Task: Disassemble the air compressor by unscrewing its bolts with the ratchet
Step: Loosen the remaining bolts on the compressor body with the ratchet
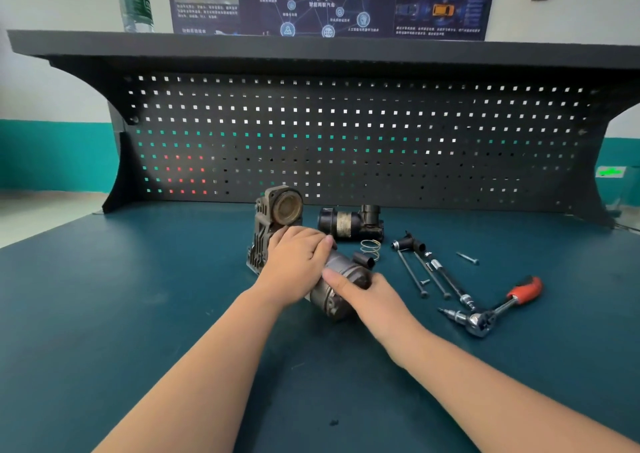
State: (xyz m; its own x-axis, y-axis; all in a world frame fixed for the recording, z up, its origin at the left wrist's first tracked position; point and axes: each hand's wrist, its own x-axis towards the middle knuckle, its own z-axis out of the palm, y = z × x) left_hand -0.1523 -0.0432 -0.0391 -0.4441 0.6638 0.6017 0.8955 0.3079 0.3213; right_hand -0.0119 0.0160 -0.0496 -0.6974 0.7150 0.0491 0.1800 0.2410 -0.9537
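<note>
The air compressor's grey finned body point(273, 217) stands on the teal bench with its round cylinder opening facing me. Its cylindrical motor housing point(337, 288) lies tilted toward me in front of the body. My left hand point(298, 262) wraps over the joint between body and motor. My right hand point(360, 288) grips the motor's right side, thumb across the top. The ratchet point(498, 309), with a red-and-black handle and a socket extension, lies untouched at the right. Long bolts point(412, 274) lie beside it.
A black cylindrical part point(349, 225), a wire spring point(370, 248), a small black fitting point(408, 243) and a loose screw point(467, 258) lie behind and to the right. A dark pegboard point(346, 134) closes the back; a water bottle point(134, 0) stands on its shelf.
</note>
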